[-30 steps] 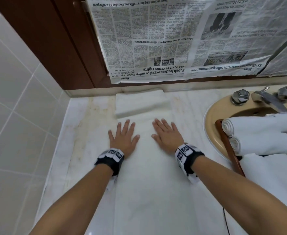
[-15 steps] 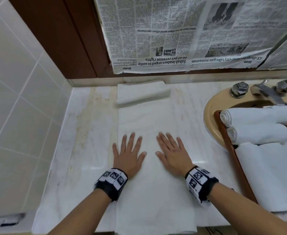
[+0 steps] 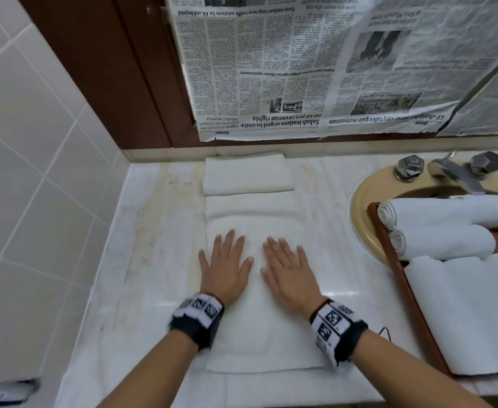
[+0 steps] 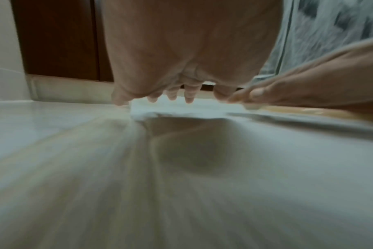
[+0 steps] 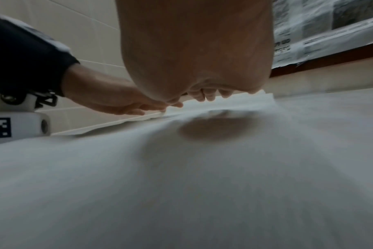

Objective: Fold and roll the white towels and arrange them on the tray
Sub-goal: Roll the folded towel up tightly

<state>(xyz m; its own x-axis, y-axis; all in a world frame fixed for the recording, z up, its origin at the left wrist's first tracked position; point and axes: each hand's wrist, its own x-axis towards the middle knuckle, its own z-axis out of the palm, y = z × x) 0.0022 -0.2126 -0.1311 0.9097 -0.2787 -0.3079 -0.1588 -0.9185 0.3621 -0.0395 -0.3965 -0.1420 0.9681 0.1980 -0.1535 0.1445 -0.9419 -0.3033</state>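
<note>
— White terry on pale marble: what is laid out on the counter (image 3: 153,231)?

— A long folded towel (image 3: 259,334) lies flat, running from the near edge toward the far wall. Beyond its far end sits a second, smaller folded towel (image 3: 246,175), just below the newspaper (image 3: 315,69) covering the wall.

— And the hands?

— Both lie palm-down on the long towel, side by side and close but apart. The left hand (image 3: 225,267) has its fingers straight and slightly spread; the right hand (image 3: 289,269) likewise. Neither grasps anything; they press flat on the cloth. The wrist views show each palm low over the fabric, fingertips pointing to the far wall.

— Where is the tray?

— To the right, the wooden tray (image 3: 401,287) rests across the tan basin (image 3: 359,207). Two rolled towels (image 3: 442,231) lie side by side at its far end, touching each other, with a flat white towel (image 3: 471,313) spread on the near part. The chrome tap (image 3: 454,172) stands at the basin's far rim.

— On the left?

— White wall tiles (image 3: 35,142) meet the counter.
</note>
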